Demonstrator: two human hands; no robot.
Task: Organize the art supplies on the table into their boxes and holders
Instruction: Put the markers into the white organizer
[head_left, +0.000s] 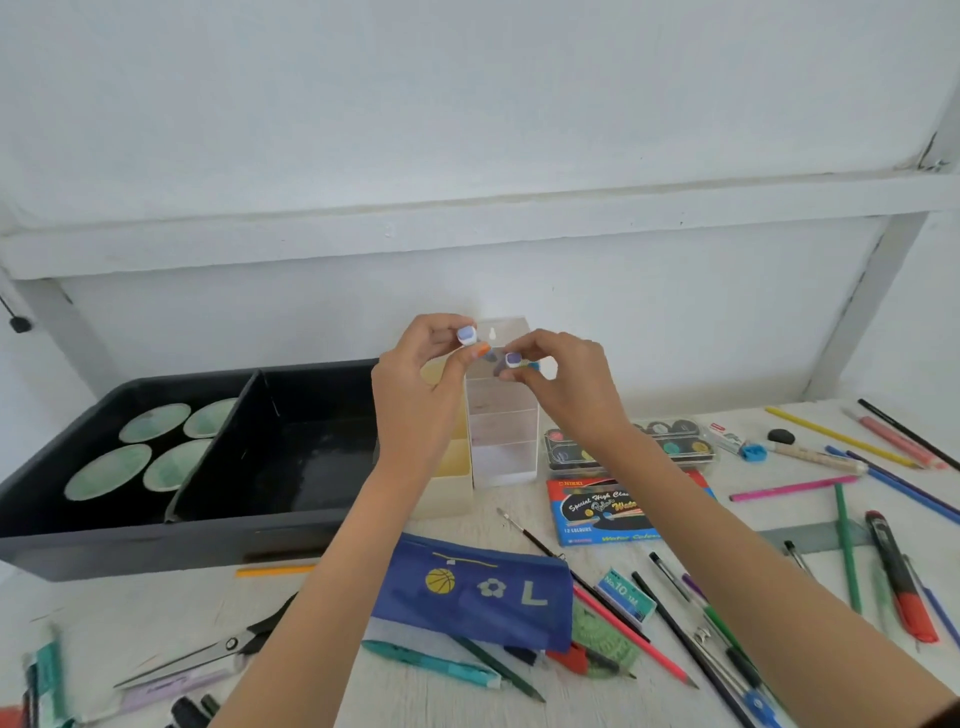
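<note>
Head cam: our left hand (418, 374) pinches a lavender-capped piece (466, 334) and our right hand (566, 384) pinches a second capped piece (512, 359), both held in front of the top of the clear tiered holder (503, 441). We'd drop them in one at a time, caps up. Readable: "12 COLOURS" on the paint box (602, 512), "No.10" on the teal box (626, 595), and "L" on the blue pouch (467, 587).

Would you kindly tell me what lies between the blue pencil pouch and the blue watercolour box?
A thin paintbrush lies there, in the head view.

Bare L hand (415, 379), R hand (569, 387), forearms (332, 597); dark sleeve edge (948, 715) at R.
</note>
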